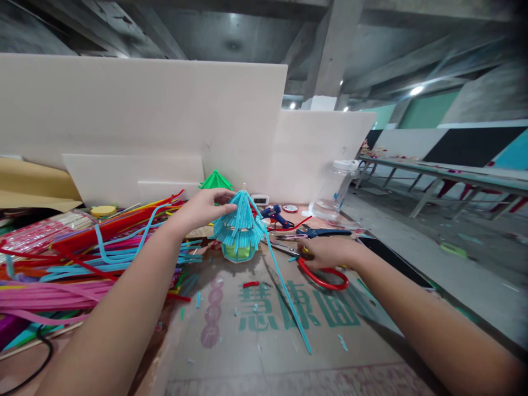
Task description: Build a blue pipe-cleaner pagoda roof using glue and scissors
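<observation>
- A craft workshop, in what looks like a bare concrete building.
- At 12 o'clock, a rough grey concrete ceiling [235, 27] with heavy beams; at 1 o'clock, a square grey concrete column [333, 58]; at 2 o'clock, a bright white lamp [416, 89].
- At 3 o'clock, a long, pale-legged work table [433, 171] with small bits on top; below it, a grey floor [487, 275] littered with scraps.
- At 8 o'clock, heaped long, thin strips [91, 270] in pink, blue and red.
- Near centre, a small blue pagoda-shaped model [239, 224] and a dark-blue glue gun [278, 216]; between 4 and 5 o'clock, red-handled metal scissors [325, 285].
</observation>
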Tool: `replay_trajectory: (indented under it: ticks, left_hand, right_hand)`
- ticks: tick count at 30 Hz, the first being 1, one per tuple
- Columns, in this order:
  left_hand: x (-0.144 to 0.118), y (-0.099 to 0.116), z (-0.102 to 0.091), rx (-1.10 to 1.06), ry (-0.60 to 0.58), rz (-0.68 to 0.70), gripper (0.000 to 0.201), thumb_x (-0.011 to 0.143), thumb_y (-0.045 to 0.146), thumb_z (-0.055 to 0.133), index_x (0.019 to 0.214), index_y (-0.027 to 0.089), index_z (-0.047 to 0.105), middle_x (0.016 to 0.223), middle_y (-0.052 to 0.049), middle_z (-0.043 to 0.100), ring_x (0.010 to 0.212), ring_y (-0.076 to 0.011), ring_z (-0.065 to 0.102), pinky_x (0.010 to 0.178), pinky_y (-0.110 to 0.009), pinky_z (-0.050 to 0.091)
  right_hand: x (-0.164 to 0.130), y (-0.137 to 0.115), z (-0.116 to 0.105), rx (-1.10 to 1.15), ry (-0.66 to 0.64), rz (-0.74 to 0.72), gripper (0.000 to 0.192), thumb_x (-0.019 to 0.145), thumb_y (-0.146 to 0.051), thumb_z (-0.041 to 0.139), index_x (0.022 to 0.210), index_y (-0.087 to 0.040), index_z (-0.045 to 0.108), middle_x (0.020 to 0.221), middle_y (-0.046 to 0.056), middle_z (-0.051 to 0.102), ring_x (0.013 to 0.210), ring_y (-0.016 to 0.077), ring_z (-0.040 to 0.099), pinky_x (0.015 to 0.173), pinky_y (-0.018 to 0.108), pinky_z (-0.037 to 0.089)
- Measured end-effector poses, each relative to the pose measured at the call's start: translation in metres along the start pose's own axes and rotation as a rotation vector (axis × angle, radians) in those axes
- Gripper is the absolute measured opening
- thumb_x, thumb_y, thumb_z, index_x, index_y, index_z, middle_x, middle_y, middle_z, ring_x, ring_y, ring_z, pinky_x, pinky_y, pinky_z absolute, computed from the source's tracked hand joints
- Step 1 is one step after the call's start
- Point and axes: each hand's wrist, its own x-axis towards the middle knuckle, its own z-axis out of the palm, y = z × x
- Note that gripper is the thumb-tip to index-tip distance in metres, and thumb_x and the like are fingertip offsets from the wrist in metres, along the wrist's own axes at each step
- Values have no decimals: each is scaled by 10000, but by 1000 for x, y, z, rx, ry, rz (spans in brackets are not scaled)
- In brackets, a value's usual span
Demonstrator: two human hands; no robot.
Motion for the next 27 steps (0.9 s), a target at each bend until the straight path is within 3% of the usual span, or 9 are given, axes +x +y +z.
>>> replay_trajectory:
  ticks: [5,11,18,27]
  left_hand:
    - [1,0,0,-32,-31,-31,441,802,509,579,1070,186,712,1047,-60,742,963,-262,668,811,-339,514]
    - [-5,15,-4,35,-123,-94,413,783,518,583,944,167,730,835,-40,718,753,-199,637,637,-274,469]
    - [-5,11,-4,-27,-183,-93,388,776,510,588,929,175,710,821,-45,707,730,-190,628,657,-287,483]
    - [-2,11,2,220,12,29,318,817,419,485,893,176,674,836,-46,697,763,-208,620,647,-282,440]
  right_hand:
    - [2,3,2,6,0,-8,495,776,-472,541,1190,-205,586,926,102,720,742,265,655,515,289,359]
    - [0,-3,-3,-18,-29,38,485,766,-455,562,1183,-209,593,971,104,719,773,262,659,540,282,371]
    - [-4,-6,-6,-5,-28,33,439,767,-437,567,1138,-206,601,955,87,713,774,255,647,544,276,364]
    - [-2,-4,-4,12,-28,34,500,774,-451,566,1207,-201,592,960,102,715,764,256,652,542,283,378]
